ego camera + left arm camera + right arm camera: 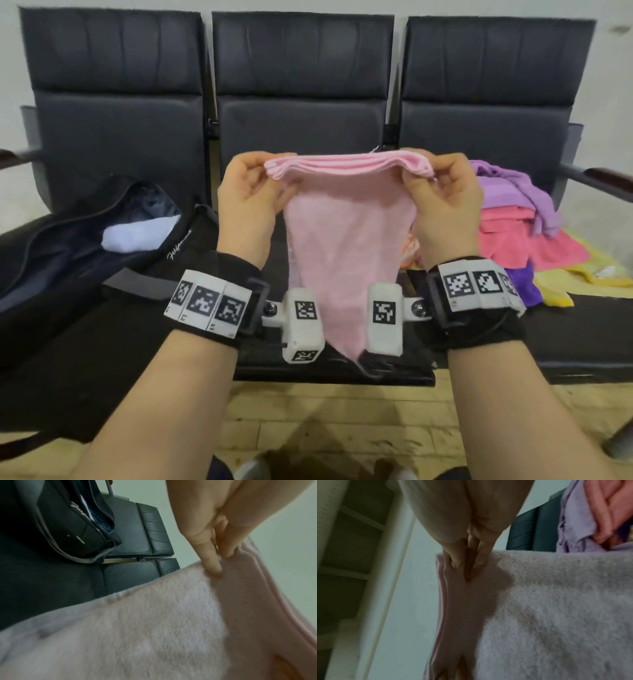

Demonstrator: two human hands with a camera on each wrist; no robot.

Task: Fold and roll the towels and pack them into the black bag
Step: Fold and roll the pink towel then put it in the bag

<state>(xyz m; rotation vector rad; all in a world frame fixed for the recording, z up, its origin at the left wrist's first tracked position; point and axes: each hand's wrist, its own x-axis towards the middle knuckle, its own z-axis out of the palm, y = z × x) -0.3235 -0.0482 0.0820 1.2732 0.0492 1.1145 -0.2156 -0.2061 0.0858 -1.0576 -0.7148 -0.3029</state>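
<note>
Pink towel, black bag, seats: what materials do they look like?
Pink towel: soft fleecy microfibre or terry, judging by the fuzzy pile with a flat-woven edge band.
Black bag: matte woven fabric, likely nylon; it slumps.
Seats: smooth padded leather or vinyl, slight sheen.

Pink towel (pixel 346 219) fluffy terry cloth; seats (pixel 301 102) matt black leatherette; floor (pixel 308 425) wood planks.

Across the upper frame we see three joined dark padded seats (pixel 301 113) against a pale wall (pixel 613 68); metal armrests (pixel 596 176) flank both edges, and a light wooden plank floor (pixel 329 421) fills the bottom centre.
</note>
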